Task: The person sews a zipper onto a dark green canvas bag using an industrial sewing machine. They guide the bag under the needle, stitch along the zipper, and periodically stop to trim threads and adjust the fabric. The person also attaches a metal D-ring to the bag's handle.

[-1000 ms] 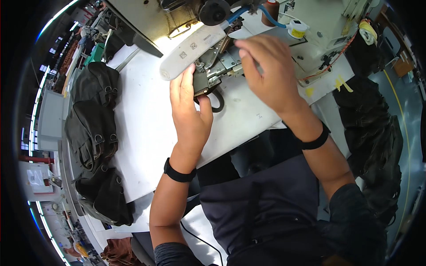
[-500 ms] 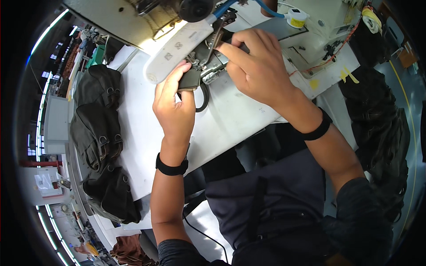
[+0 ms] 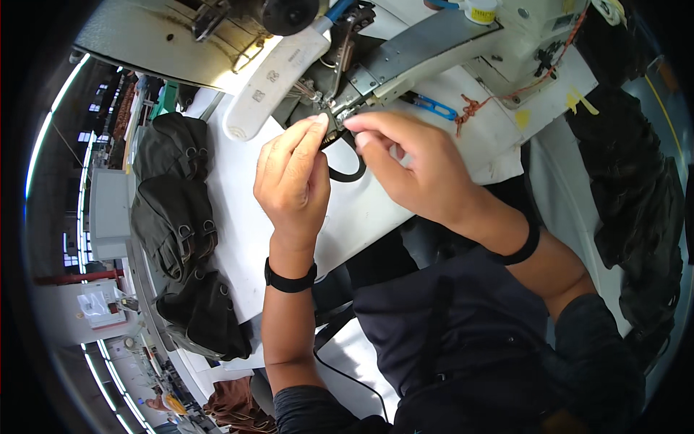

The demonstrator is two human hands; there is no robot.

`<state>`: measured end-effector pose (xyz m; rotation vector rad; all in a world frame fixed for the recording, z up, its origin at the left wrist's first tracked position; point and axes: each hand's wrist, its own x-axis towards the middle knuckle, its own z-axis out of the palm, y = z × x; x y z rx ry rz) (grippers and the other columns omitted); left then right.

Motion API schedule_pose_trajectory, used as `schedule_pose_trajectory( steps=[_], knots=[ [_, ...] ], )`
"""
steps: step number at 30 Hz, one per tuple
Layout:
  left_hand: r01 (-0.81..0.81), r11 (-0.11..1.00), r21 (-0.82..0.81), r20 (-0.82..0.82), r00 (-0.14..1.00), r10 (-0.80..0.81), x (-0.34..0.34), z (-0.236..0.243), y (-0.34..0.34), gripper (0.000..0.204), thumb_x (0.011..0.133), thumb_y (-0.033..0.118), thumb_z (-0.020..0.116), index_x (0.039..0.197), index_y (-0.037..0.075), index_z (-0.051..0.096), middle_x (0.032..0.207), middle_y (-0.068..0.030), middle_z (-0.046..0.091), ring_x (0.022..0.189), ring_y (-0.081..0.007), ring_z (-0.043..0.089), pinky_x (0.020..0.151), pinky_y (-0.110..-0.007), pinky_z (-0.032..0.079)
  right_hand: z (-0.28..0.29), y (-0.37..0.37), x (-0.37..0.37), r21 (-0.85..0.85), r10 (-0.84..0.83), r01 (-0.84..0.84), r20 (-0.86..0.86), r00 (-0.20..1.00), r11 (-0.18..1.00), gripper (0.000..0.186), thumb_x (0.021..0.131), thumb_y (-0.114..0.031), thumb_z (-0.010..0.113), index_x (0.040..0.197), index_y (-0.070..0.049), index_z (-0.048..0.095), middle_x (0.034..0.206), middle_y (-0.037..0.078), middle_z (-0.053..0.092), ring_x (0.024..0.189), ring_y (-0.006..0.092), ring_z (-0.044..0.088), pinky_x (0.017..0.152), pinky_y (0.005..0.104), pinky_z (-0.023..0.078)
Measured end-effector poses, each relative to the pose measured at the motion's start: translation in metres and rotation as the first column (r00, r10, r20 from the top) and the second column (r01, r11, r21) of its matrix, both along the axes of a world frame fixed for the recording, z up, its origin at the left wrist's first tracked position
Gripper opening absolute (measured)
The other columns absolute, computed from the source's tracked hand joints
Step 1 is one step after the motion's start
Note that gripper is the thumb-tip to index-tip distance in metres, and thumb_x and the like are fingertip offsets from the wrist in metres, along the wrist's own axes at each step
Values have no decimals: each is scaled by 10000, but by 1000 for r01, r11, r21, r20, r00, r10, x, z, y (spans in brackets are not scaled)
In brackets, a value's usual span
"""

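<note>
My left hand [image 3: 293,177] is closed, thumb and fingers pinching a dark fabric piece just below the sewing machine's needle area [image 3: 325,101]. Most of that piece is hidden behind the fingers. A dark strap loop [image 3: 352,176] hangs out between my two hands over the white table. My right hand [image 3: 426,163] is at the right side of the same piece, its index finger and thumb drawn close together and the other fingers curled. Whatever lies between those fingertips is too small and blurred to make out.
A long white lamp or guard [image 3: 275,87] juts over the work from the sewing machine [image 3: 163,43]. Blue thread snips [image 3: 434,107] and an orange-red cord [image 3: 470,110] lie beside the metal arm [image 3: 419,54]. Dark bags [image 3: 173,224] line the left; dark fabric [image 3: 629,188] hangs right.
My right hand has come down from the machine's needle area to beside my left hand. The dark piece has moved toward me, out from the needle area, and the blue snips now show.
</note>
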<state>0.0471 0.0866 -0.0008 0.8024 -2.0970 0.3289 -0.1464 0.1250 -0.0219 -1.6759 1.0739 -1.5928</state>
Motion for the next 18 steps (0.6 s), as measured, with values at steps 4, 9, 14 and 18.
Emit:
schedule_pose_trajectory(
  steps=[4,9,14,18],
  knots=[
    [34,999,-11,11,999,-34,-3,0,5,387,835,-177,724,1161,21,785,1143,-124,787,1006,-272,754,876,-357,594,-7,-14,21,225,242,-427,561,792,876,236,1021,-131,629,1091,70,731,916,43,762,783,86,676,678,267,541],
    [7,998,-66,42,999,-4,1,-3,7,374,790,-79,788,1137,57,807,1090,-86,785,952,-252,751,829,-355,597,-12,-16,21,213,231,-417,576,784,884,225,1033,-125,616,1039,58,747,900,48,761,766,77,674,682,243,537],
    [12,994,-106,65,998,-5,4,-4,3,349,794,-43,786,1123,72,811,1065,-58,780,941,-231,746,800,-339,582,-9,-14,23,217,216,-378,532,819,900,222,1033,-115,612,1003,56,751,883,45,760,739,70,666,674,244,539],
    [8,993,-120,82,997,2,5,-4,3,328,804,-29,783,1112,82,811,1072,-46,780,943,-222,739,805,-333,568,-10,-15,23,215,215,-373,526,823,903,223,1032,-110,604,1008,54,753,885,44,761,728,70,662,668,245,538]
  ],
)
